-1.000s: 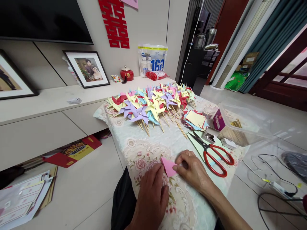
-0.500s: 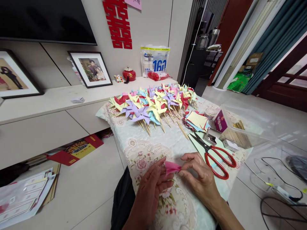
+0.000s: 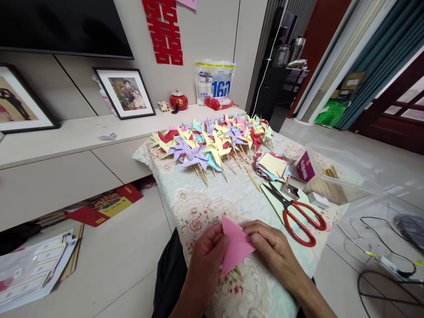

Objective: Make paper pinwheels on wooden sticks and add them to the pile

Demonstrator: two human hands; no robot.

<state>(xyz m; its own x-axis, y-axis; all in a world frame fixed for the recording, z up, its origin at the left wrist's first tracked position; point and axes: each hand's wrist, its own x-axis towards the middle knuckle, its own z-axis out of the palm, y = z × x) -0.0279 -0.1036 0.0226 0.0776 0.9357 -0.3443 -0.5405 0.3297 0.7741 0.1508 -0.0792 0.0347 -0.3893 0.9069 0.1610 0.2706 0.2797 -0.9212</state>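
Note:
A piece of pink paper [image 3: 236, 248], turned face-on and showing a roughly triangular outline with a crease, is held between both hands above the flowered tablecloth [image 3: 255, 289]. My left hand [image 3: 207, 256] pinches its left edge between thumb and curled fingers. At its right corner, my right hand [image 3: 271, 245] grips with thumb and forefinger. To the right of my right hand lie scissors [image 3: 294, 212] with red handles, blades partly apart, on a pale green sheet [image 3: 273, 201]. Beyond them sits a stack of coloured paper squares [image 3: 272, 166].
Many paper pinwheels [image 3: 215, 145] on sticks cover the table's far side. Loose sticks [image 3: 252, 179], a small box of metal pins [image 3: 291, 191] and a clear plastic bin [image 3: 344, 185] holding sticks lie at the right. Cables [image 3: 380, 278] run over the floor.
The pink paper went from narrow and edge-on to spread and facing me. My left hand's fingers, extended before, have closed onto its left edge. My right hand keeps its pinch.

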